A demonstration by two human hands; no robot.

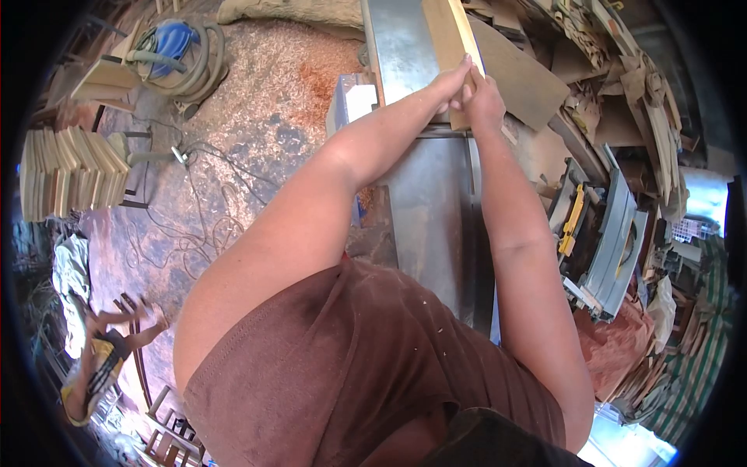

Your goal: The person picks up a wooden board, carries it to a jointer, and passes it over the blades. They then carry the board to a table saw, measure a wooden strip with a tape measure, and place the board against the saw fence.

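A wooden board [444, 39] stretches away from me over the metal bed [401, 47] of a jointer-like machine, its pale edge along the right side. Close together at the board's near end are both my hands. My left hand [454, 87] is closed on the board, its thumb pointing forward. Against it, my right hand [485, 100] grips the same end from the right side. Some fingers of each hand are hidden. Nearer my body lies the machine's other flat metal table [428, 194], below my forearms.
Shavings and cords cover the floor at left, near a blue vacuum [173, 43] with a hose. Stacked wooden pieces [74, 173] stand at far left. Another person [101, 362] is at lower left. A table saw [615, 241] and piled wood scraps [622, 93] crowd the right.
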